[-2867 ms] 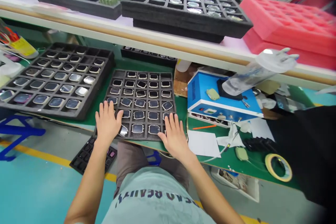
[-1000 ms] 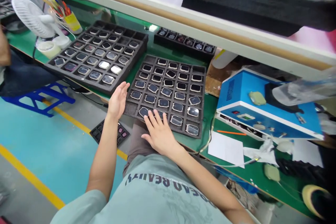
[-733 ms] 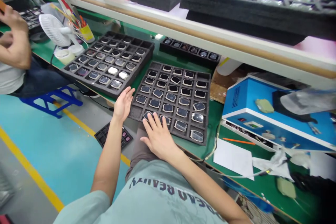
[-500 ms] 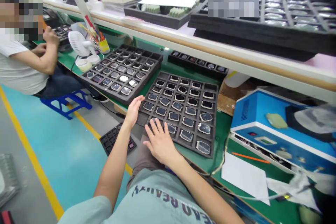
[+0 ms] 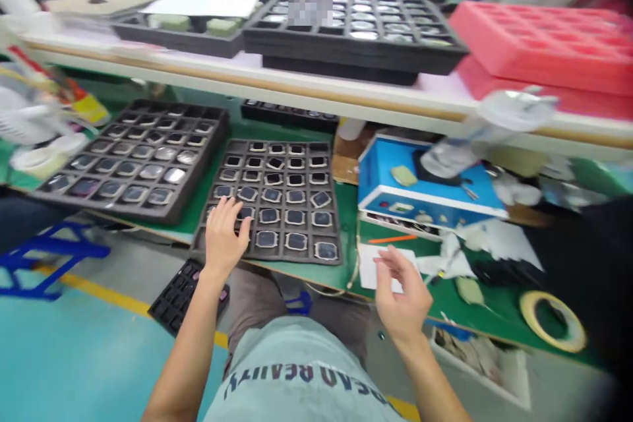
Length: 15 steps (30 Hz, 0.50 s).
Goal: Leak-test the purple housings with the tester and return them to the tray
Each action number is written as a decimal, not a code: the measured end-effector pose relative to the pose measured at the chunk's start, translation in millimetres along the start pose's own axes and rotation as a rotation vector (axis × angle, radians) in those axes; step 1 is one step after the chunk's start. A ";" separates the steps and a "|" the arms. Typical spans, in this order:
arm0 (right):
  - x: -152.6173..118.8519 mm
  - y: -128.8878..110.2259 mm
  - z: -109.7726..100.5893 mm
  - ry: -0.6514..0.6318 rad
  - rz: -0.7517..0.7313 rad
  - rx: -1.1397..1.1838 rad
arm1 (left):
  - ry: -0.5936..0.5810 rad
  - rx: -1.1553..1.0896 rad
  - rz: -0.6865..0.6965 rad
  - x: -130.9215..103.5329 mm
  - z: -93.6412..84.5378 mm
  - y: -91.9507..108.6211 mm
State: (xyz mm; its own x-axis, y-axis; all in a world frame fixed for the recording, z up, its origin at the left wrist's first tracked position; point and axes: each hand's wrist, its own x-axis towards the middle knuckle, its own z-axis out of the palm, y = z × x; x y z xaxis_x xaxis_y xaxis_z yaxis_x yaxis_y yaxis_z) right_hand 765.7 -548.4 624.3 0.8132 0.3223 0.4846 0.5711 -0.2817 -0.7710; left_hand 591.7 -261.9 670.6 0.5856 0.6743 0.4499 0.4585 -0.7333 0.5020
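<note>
My left hand (image 5: 225, 235) lies over the front left part of a dark foam tray (image 5: 309, 252), fingers stretched and thumb apart, covering some of its cells. Most cells of that tray hold a square watch case (image 5: 295, 241) with a dark screen. My right hand (image 5: 404, 290) hovers at the bench edge, in front of a white sheet of paper (image 5: 366, 267). Its fingers are loosely bent and apart, with nothing visible in them. An orange stick (image 5: 393, 239) lies just behind the paper.
To the left is a second tray of watch cases (image 5: 173, 208). A blue machine (image 5: 380, 171) stands to the right, with a tape roll (image 5: 527, 310) nearer the edge. A shelf (image 5: 306, 93) crosses above the bench. Below are a small black tray (image 5: 173, 297) and a white bin (image 5: 519, 376).
My view has turned right. My right hand has left the tray and moved right to the paper. My left hand has come from beside the tray to over its front left cells.
</note>
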 end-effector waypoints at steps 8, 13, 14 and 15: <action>21.7 45.9 -25.8 0.286 0.588 0.134 | -0.309 -0.044 0.691 5.4 77.4 84.8; 37.4 40.5 -29.6 0.124 0.758 0.344 | -0.284 0.045 0.846 20.3 102.2 79.3; 37.3 37.1 -31.2 0.093 0.771 0.400 | -0.283 0.069 0.855 21.0 102.1 77.4; 36.8 33.9 -33.4 0.052 0.784 0.461 | -0.286 0.091 0.862 21.5 101.7 76.0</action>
State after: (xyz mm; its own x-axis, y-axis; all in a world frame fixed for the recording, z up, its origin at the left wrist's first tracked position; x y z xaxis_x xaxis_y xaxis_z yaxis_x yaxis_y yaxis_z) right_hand 818.7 -576.3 629.8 0.9599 0.1464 -0.2392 -0.2403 -0.0099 -0.9706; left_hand 707.1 -312.1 643.4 0.8875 -0.1491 0.4361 -0.1712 -0.9852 0.0114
